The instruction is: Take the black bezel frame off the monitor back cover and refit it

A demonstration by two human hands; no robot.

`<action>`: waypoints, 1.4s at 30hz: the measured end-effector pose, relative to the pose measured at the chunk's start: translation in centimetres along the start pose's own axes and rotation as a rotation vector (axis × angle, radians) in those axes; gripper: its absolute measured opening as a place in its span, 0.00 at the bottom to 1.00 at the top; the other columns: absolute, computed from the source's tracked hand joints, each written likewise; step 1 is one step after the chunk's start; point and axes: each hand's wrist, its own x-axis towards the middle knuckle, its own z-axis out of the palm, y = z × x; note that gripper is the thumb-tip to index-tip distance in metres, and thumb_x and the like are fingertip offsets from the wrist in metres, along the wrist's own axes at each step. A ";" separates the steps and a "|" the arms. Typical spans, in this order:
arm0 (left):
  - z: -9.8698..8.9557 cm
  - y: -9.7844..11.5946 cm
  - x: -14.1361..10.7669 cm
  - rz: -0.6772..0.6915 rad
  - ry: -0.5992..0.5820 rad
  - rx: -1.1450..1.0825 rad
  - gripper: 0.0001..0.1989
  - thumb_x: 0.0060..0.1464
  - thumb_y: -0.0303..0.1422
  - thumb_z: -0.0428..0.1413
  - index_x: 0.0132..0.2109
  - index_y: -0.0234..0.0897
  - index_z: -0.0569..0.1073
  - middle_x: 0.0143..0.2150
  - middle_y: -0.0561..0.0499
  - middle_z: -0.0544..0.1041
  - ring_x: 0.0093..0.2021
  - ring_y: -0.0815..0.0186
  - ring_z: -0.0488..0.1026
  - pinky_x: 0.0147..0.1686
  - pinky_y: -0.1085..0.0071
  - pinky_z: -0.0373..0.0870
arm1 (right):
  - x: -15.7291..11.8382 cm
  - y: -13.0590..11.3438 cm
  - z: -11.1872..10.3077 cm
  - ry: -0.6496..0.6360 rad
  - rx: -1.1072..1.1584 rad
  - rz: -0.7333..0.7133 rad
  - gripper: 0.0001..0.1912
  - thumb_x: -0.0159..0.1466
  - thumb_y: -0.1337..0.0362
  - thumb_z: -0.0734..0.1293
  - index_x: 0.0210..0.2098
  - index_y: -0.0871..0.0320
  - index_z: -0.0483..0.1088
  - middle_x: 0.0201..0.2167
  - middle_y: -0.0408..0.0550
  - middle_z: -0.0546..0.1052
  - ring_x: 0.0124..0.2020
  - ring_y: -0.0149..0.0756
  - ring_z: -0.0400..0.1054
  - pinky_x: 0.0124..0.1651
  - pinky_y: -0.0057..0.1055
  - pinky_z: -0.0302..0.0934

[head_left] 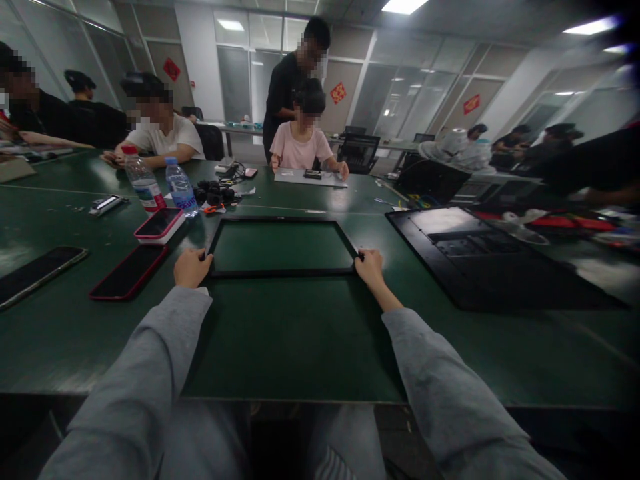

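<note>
A thin black rectangular frame point(280, 273), like a screen bezel, is held between my two hands just over the green table. Through its opening the green tabletop shows. My left hand point(192, 268) is closed round its left side near the front corner. On the opposite side, my right hand point(370, 265) grips the right edge, thumb and fingers pinched on it. To the right lies a large black panel point(450, 267) with recessed shapes on its surface. A phone with a red rim point(131, 272) rests left of my left hand.
The green table point(300, 340) carries a pink-edged phone on a white box point(161, 225), a dark phone point(37, 273), a red-capped bottle point(144, 183) and a blue-capped bottle point(181, 188). Black cables point(217, 193) lie behind. Across sits a person in pink point(303, 145); others are around.
</note>
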 end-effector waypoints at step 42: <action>-1.5 1.5 -0.6 0.086 0.418 -0.443 0.28 0.60 0.42 0.56 0.65 0.40 0.64 0.45 0.48 0.80 0.43 0.61 0.78 0.49 0.64 0.71 | -1.2 -3.5 -2.8 0.258 0.432 -0.011 0.15 0.70 0.57 0.55 0.53 0.56 0.60 0.39 0.50 0.76 0.39 0.39 0.73 0.48 0.40 0.67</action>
